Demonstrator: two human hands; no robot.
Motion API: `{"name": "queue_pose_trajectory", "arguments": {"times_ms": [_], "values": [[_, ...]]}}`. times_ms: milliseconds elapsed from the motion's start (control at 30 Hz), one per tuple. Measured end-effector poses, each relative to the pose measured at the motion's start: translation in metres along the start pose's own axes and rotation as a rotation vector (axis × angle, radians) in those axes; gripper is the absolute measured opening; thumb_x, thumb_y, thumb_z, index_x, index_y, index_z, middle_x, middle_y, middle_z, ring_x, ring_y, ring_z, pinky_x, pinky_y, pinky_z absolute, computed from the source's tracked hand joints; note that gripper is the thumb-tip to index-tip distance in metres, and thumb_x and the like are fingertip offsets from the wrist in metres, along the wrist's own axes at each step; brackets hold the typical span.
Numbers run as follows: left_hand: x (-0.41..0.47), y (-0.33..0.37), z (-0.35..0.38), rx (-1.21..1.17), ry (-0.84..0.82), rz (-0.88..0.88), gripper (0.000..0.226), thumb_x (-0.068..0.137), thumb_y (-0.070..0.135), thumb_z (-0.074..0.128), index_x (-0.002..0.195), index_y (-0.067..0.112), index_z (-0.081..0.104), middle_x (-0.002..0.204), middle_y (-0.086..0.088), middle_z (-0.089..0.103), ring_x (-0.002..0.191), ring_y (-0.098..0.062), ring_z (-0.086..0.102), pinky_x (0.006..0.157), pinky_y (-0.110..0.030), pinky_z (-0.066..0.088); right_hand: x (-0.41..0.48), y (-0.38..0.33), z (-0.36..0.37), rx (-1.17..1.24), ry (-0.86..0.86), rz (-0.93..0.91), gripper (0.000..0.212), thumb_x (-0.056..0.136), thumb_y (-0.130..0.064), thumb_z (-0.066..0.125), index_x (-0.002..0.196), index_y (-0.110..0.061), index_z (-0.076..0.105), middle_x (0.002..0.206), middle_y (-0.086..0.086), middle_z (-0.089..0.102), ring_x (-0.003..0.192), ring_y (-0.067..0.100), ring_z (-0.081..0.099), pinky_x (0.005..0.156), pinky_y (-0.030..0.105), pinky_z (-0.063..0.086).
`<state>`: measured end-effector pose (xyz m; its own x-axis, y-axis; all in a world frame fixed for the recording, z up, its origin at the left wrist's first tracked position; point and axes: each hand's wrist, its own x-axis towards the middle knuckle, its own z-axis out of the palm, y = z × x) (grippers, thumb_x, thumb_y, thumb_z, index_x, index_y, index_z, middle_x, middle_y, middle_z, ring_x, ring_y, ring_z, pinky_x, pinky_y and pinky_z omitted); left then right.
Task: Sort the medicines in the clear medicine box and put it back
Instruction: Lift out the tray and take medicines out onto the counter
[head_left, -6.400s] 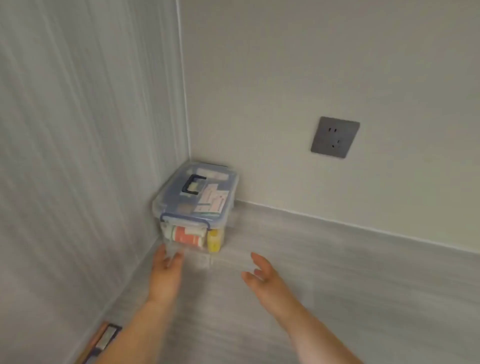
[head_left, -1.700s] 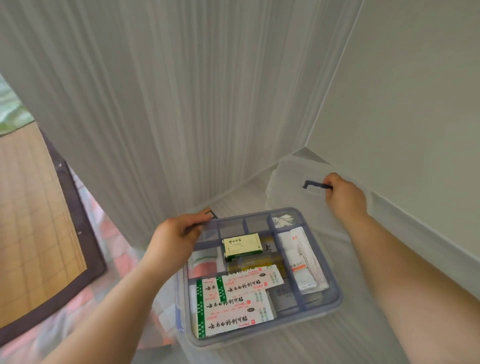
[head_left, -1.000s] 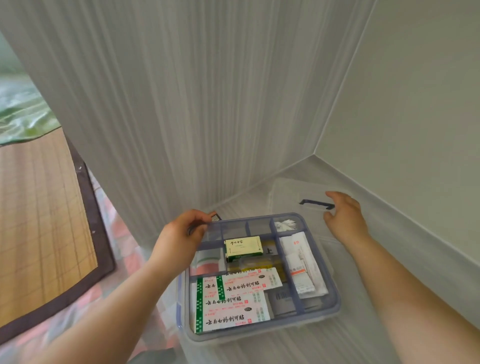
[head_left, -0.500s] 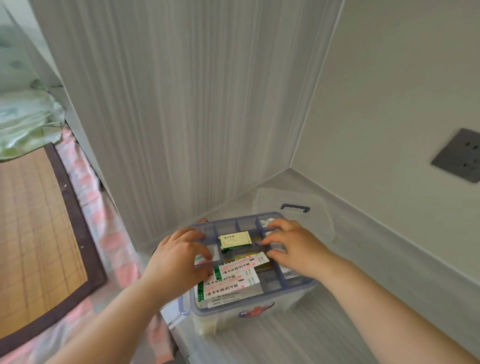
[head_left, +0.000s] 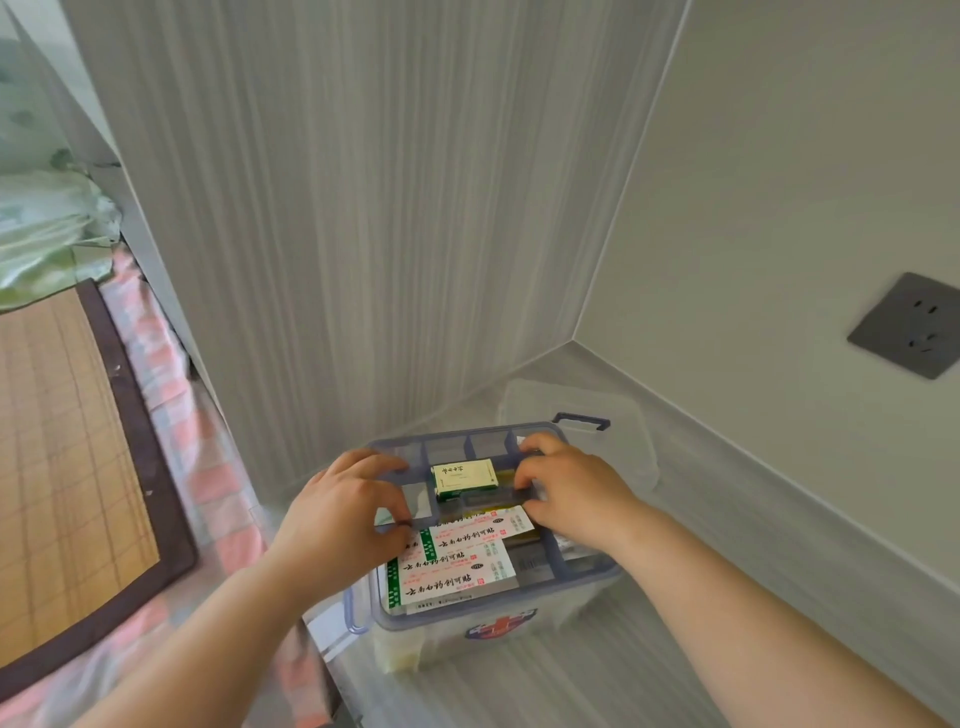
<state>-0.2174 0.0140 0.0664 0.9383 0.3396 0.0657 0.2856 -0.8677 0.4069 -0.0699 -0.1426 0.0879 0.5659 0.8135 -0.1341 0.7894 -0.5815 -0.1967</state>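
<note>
The clear medicine box (head_left: 524, 642), with a red cross on its front wall, stands open on a grey ledge in a corner. A blue-tinted divided tray (head_left: 470, 435) sits in its top. The tray holds a small green-and-white carton (head_left: 464, 479), two white plaster boxes with green stripes (head_left: 457, 569) and other packets. My left hand (head_left: 337, 525) pinches a divider on the tray's left side. My right hand (head_left: 574, 493) grips a divider on its right. The clear lid (head_left: 631, 441) with its dark handle (head_left: 581, 420) lies flat behind the box.
Grey panelled walls close in at the left and behind. A dark wall socket (head_left: 906, 325) is at the right. The grey ledge (head_left: 737, 551) runs on to the right. At the left, lower down, lies a bed with a woven mat (head_left: 62, 441) and pink checked sheet (head_left: 171, 374).
My right hand laid the lid behind the box, let go of it and came onto the tray. Both hands now hold the tray's dividers. The box stays in place.
</note>
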Motion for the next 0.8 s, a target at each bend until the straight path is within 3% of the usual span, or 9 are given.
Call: {"name": "queue_pose_trajectory", "arguments": {"times_ms": [333,433,567,667,800], "values": [[0.021,0.031,-0.047,0.024,0.173,0.079,0.004,0.070,0.027,0.072,0.073,0.026,0.070,0.130,0.010,0.052,0.125,-0.016,0.035,0.092,-0.036,0.041,-0.007,0.014,-0.053,0.058,0.234,0.024,0.022,0.082,-0.024,0.058,0.102,-0.023,0.066,0.143,-0.008,0.039,0.115,0.019,0.050,0.093,0.029,0.037],[0.045,0.056,-0.052,0.031,0.177,0.149,0.019,0.070,0.026,0.071,0.087,0.026,0.063,0.131,0.010,0.051,0.126,-0.016,0.034,0.088,-0.035,0.043,-0.020,0.036,-0.073,0.053,0.309,0.093,0.021,0.081,-0.024,0.059,0.100,-0.023,0.067,0.142,-0.009,0.040,0.116,0.018,0.051,0.091,0.028,0.038],[0.079,0.105,-0.037,0.013,0.140,0.235,0.044,0.074,0.024,0.067,0.112,0.026,0.045,0.127,0.004,0.051,0.118,-0.015,0.039,0.073,-0.029,0.038,-0.050,0.079,-0.086,0.039,0.392,0.229,0.021,0.080,-0.021,0.061,0.100,-0.019,0.068,0.141,-0.005,0.042,0.115,0.019,0.052,0.090,0.028,0.039],[0.101,0.151,-0.007,0.027,0.065,0.321,0.060,0.079,0.019,0.062,0.130,0.025,0.032,0.134,-0.002,0.047,0.124,-0.020,0.037,0.085,-0.036,0.043,-0.076,0.122,-0.083,0.029,0.382,0.331,0.022,0.081,-0.019,0.061,0.101,-0.016,0.067,0.142,-0.002,0.041,0.117,0.021,0.050,0.090,0.028,0.039],[0.118,0.213,0.050,0.088,-0.047,0.344,0.071,0.082,0.009,0.055,0.140,0.015,0.014,0.143,-0.008,0.035,0.132,-0.024,0.026,0.103,-0.037,0.033,-0.103,0.180,-0.069,0.065,0.364,0.438,0.022,0.081,-0.014,0.059,0.102,-0.012,0.067,0.144,0.001,0.041,0.125,0.020,0.044,0.092,0.025,0.038]]}}
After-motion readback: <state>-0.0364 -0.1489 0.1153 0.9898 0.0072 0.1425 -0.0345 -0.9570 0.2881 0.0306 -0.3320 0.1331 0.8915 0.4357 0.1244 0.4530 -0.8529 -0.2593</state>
